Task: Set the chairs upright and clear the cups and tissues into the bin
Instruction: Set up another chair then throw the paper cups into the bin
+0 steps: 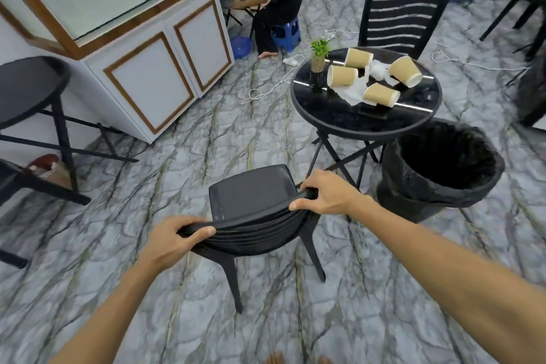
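A: Where's the chair (251,201)?

B: Upright, just short of the round bench (366,121), the bin (443,183) beside it. Left hand (174,242) and right hand (328,192) have fingers wrapped tight around the backrest's top rail.

A: Heavy?

B: Looks like light, stiff plastic; the rail's the sensible hold. The marble-patterned floor (147,245) seems slick, so legs may skid. Cups (381,94) and tissues (351,91) lie on the bench.

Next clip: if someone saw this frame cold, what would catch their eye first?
Most likely the two bare hands low in the centre, the left hand and right hand each gripping the top of the backrest of a black chair that stands on its legs. Next, the round black table to the upper right, strewn with four tipped paper cups and crumpled tissues, with a black-lined bin just beside it.
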{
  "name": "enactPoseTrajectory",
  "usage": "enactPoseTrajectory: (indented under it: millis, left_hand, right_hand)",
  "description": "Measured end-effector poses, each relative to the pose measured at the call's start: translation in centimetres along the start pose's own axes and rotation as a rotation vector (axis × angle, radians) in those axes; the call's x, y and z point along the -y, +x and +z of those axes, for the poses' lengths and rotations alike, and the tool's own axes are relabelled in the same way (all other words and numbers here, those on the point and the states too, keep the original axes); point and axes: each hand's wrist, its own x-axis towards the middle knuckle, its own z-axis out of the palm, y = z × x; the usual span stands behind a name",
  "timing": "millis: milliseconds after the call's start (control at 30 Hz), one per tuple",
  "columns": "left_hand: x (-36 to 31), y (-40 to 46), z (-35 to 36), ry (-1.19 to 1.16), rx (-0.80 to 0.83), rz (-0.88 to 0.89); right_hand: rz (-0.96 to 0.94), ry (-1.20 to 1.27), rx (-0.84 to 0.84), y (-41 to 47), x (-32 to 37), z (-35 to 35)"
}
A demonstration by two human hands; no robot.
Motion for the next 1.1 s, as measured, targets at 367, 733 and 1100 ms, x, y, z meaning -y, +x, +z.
enactPoseTrajectory:
  millis: [367, 733, 1100]
  left_hand:
    - [-7.4, 7.2, 4.0, 0.005, 0.251, 0.342]
    - [-9.4, 15.6, 6.1, 0.104, 0.508, 0.528]
    - [-8.5, 17.0, 5.3, 0.272, 0.645, 0.473]
  right_hand:
    - [0.245, -0.088, -0.143, -9.8, -5.2, -3.4]
    - [0.505, -0.147, -0.253, -13.4, -5.0, -1.8]
    - [0.576, -0.050, -0.238, -13.5, -1.6, -1.5]
